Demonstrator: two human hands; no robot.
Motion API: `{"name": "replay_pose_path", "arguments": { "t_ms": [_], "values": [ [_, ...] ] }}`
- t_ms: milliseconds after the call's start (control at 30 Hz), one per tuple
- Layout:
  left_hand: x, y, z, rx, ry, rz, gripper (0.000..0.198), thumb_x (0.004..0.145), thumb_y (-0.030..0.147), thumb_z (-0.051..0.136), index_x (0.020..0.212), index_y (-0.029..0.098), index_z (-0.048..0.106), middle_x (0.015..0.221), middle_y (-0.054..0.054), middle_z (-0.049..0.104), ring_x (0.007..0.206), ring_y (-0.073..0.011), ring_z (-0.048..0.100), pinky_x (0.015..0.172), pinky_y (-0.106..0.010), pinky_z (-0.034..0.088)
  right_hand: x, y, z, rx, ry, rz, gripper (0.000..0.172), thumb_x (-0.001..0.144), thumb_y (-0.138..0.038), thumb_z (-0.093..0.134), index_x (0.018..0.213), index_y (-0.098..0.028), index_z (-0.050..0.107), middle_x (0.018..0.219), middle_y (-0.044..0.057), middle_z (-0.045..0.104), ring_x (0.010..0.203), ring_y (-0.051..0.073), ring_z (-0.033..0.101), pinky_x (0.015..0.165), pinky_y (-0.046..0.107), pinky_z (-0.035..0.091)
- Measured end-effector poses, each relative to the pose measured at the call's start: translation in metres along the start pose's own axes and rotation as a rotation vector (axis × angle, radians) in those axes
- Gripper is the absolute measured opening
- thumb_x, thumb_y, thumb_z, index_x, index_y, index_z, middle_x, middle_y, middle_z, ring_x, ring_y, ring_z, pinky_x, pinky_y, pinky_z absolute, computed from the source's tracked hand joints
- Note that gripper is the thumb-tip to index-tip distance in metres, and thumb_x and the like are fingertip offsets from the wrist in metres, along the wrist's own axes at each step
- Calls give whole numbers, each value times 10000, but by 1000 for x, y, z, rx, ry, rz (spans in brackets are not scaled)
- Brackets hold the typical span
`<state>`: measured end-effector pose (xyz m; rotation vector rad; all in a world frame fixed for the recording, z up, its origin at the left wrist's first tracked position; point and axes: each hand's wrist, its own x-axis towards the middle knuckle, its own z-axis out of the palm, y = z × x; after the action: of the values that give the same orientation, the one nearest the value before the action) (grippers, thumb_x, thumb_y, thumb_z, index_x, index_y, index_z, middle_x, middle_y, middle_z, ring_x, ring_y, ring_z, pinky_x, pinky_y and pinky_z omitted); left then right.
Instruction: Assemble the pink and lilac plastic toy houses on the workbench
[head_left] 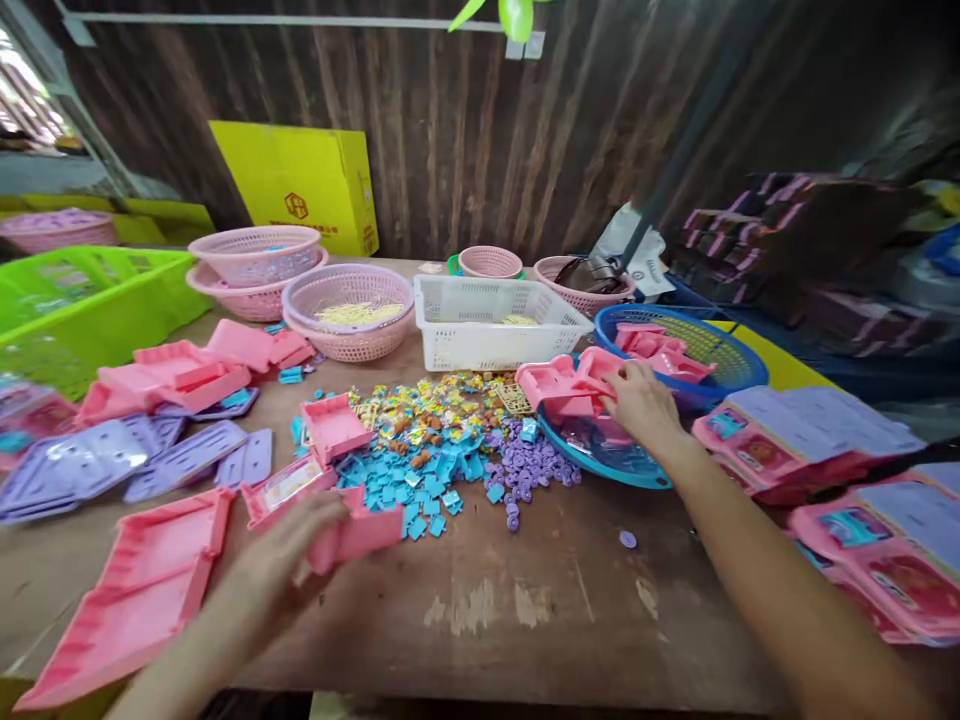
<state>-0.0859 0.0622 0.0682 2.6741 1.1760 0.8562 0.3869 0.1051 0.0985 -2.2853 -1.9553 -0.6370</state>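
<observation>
My left hand (296, 545), slightly blurred, is closed on a pink plastic part (375, 530) above the near side of the table. Just behind it lies a pink piece with a pale panel (289, 487). On the right, my right hand (645, 400) reaches over a blue basket (611, 468), its fingers closed on a pink molded part (600, 368) on top of other pink pieces. Some of its fingertips are hidden. Between the hands are heaps of turquoise pieces (427, 490), purple discs (529, 462) and small yellow and brown pieces (431, 415).
Pink trays (142, 590) and purple panels (187, 460) lie at left, beside a green crate (97, 320). Behind stand purple and pink baskets (349, 340), a white basket (495, 345) and another blue basket (720, 350). Assembled pink-and-purple toys (885, 550) sit at right.
</observation>
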Motion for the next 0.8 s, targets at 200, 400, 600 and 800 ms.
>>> {"name": "replay_pose_path", "arguments": {
  "t_ms": [200, 400, 600, 800],
  "values": [
    [-34, 46, 16, -124, 40, 77, 409, 820, 68, 471, 1187, 241, 413, 1218, -123, 578, 1232, -221, 483, 913, -338, 500, 15, 3, -23, 8, 120, 118, 252, 856, -181, 410, 932, -46, 609, 1001, 233, 560, 954, 269, 451, 771, 358, 378],
    [-68, 51, 55, -28, -8, 288, 465, 799, -48, 416, 1181, 218, 413, 1238, -135, 553, 1338, -235, 324, 989, -456, 429, -35, -29, -90, 409, 287, 141, 173, 796, -331, 449, 685, -203, 483, 782, 87, 552, 759, 215, 488, 697, 343, 385],
    [-87, 69, 81, 0, -96, 254, 654, 799, 512, 533, 1297, 133, 343, 1290, -208, 495, 1322, -351, 318, 1034, -633, 239, -129, -98, -59, 1089, -602, 56, 315, 720, -492, 443, 593, -208, 491, 600, 1, 534, 553, 149, 487, 508, 261, 364],
    [-38, 69, 65, 72, -184, -351, 343, 850, 271, 491, 1170, 147, 477, 1096, -133, 613, 1012, -251, 575, 824, -389, 457, -164, -107, -14, 1230, -670, 215, 411, 778, -582, 429, 697, -192, 530, 685, 18, 564, 619, 156, 519, 565, 271, 416]
  ]
}}
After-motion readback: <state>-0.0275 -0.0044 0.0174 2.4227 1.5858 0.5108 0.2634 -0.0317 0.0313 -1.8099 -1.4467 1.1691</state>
